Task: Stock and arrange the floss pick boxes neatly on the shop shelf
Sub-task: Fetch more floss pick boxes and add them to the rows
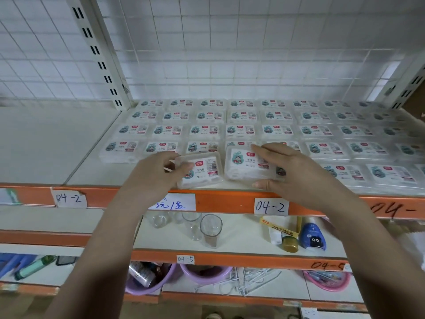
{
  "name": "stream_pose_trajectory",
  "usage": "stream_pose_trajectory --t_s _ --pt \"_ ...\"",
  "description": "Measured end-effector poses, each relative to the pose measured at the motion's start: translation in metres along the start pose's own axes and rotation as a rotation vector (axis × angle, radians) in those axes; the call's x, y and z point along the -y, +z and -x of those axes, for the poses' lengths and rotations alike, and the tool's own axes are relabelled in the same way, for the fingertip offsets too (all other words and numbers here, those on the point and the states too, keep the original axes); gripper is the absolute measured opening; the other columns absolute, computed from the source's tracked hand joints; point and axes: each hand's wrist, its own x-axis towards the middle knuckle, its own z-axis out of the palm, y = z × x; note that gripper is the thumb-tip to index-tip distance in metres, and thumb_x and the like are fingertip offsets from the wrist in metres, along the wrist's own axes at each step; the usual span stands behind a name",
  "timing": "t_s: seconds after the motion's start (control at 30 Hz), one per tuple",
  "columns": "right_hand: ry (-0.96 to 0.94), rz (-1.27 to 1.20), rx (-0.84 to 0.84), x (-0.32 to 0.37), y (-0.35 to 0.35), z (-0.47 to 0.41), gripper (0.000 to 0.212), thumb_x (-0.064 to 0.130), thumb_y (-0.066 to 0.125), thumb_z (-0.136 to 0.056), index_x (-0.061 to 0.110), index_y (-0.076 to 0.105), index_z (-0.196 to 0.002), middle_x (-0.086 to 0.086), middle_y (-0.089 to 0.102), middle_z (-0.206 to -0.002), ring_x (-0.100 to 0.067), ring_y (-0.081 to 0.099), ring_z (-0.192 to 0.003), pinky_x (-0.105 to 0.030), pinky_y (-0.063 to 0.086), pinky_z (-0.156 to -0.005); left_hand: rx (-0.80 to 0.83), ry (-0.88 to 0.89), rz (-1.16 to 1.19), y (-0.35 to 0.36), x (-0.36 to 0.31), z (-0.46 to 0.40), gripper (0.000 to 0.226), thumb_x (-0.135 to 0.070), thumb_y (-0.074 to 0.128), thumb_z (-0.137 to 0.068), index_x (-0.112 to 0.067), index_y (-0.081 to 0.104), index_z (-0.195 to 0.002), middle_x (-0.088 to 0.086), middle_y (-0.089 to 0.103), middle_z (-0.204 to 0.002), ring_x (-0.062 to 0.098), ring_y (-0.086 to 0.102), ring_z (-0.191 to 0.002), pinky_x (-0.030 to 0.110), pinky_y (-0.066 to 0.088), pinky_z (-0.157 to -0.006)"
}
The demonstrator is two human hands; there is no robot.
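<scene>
Item log, shelf front edge: I see L hand pinching tilted floss box by its left end; R hand w/ fingers spread, thumb at front, gripping second box. Stocked rows fill behind to back edge.

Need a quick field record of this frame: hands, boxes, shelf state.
left hand: grips a tilted floss pick box at the shelf's front edge
right hand: holds a second box, fingers on top, thumb at its front
shelf: rows of boxes fill the back and right; front left bare
front rail labels: 04-2
shelf below: glass cups, bottles
</scene>
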Motion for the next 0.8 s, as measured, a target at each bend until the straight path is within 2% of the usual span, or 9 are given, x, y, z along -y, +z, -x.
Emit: stream_pose_trajectory --t_s 0.1,0.17,0.23,0.37,0.47,0.57,0.67,0.73,0.8 --pt "-0.032 -0.035 0.01 -0.003 0.005 0.001 0.065 0.029 0.064 -0.085 0.048 0.025 -0.132 0.024 0.03 -0.133 0.009 0.026 -0.123 0.01 0.011 -0.088 0.03 0.018 0.098 0.005 0.002 -0.001 0.038 -0.039 0.061 -0.084 -0.024 0.058 -0.119 -0.008 0.065 -0.083 0.0 0.056 -0.064 0.012 0.038 -0.05" --pt "-0.056 -0.017 0.026 -0.004 0.009 0.001 0.06 0.03 0.062 -0.086 0.053 0.024 -0.127 0.019 0.03 -0.14 0.002 0.03 -0.129 -0.002 0.021 -0.097 -0.023 0.009 0.197 0.003 0.003 0.0 0.024 -0.033 0.063 -0.084 -0.027 0.062 -0.107 -0.012 0.069 -0.078 -0.003 0.059 -0.063 0.009 0.041 -0.051" --pt "-0.073 -0.006 0.05 -0.003 0.013 0.0 0.055 0.033 0.059 -0.088 0.054 0.026 -0.126 0.014 0.026 -0.148 -0.002 0.027 -0.134 -0.015 0.023 -0.105 -0.081 0.011 0.254 -0.003 0.004 0.002 0.016 -0.028 0.064 -0.085 -0.034 0.062 -0.099 -0.022 0.067 -0.07 -0.012 0.059 -0.066 0.002 0.039 -0.055" --pt "-0.121 0.061 0.07 -0.007 0.018 0.0 0.047 0.047 0.048 -0.091 0.05 0.024 -0.131 0.016 0.018 -0.151 0.011 0.008 -0.132 -0.021 0.005 -0.113 -0.101 -0.009 0.176 -0.014 0.006 0.002 0.029 -0.032 0.059 -0.087 -0.027 0.062 -0.116 -0.011 0.067 -0.089 -0.008 0.055 -0.08 0.009 0.034 -0.067" --pt "-0.136 0.124 0.059 -0.011 0.021 0.002 0.044 0.047 0.039 -0.093 0.046 0.027 -0.136 0.022 0.014 -0.146 0.011 0.0 -0.133 -0.02 -0.007 -0.112 -0.022 -0.011 0.084 -0.014 0.007 0.0 0.031 -0.034 0.056 -0.089 -0.024 0.063 -0.118 0.002 0.067 -0.083 -0.005 0.052 -0.063 0.012 0.034 -0.062" --pt "-0.112 0.087 -0.085 -0.01 0.027 0.007 0.039 0.034 0.049 -0.093 0.035 0.046 -0.132 0.012 0.035 -0.144 0.003 0.02 -0.133 -0.027 0.009 -0.115 -0.004 -0.017 0.012 -0.012 0.006 -0.002 0.022 -0.033 0.055 -0.09 -0.018 0.07 -0.095 0.02 0.057 -0.067 0.005 0.037 -0.04 0.018 0.031 -0.048" --pt "-0.11 0.114 -0.287 -0.012 0.037 0.015 0.035 0.037 0.049 -0.089 0.021 0.065 -0.116 -0.005 0.061 -0.124 -0.019 0.054 -0.118 -0.04 0.036 -0.106 -0.095 -0.007 -0.022 -0.002 0.002 -0.002 0.032 -0.031 0.065 -0.084 -0.002 0.069 -0.095 0.021 0.066 -0.086 0.016 0.052 -0.063 0.022 0.036 -0.058" --pt "-0.111 0.146 -0.387 -0.013 0.044 0.022 0.036 0.035 0.047 -0.088 0.015 0.069 -0.109 -0.008 0.066 -0.113 -0.025 0.061 -0.107 -0.037 0.042 -0.099 -0.148 -0.036 -0.005 0.008 -0.003 0.001 0.039 -0.034 0.069 -0.08 -0.008 0.065 -0.109 0.01 0.066 -0.105 0.014 0.057 -0.083 0.021 0.039 -0.073" --pt "-0.113 0.178 -0.451 -0.013 0.05 0.027 0.033 0.03 0.048 -0.089 0.014 0.069 -0.109 -0.008 0.067 -0.111 -0.025 0.062 -0.106 -0.036 0.045 -0.096 -0.178 -0.047 0.01 0.018 -0.006 0.002 0.041 -0.037 0.068 -0.08 -0.013 0.063 -0.113 0.007 0.065 -0.108 0.014 0.058 -0.089 0.023 0.039 -0.077"
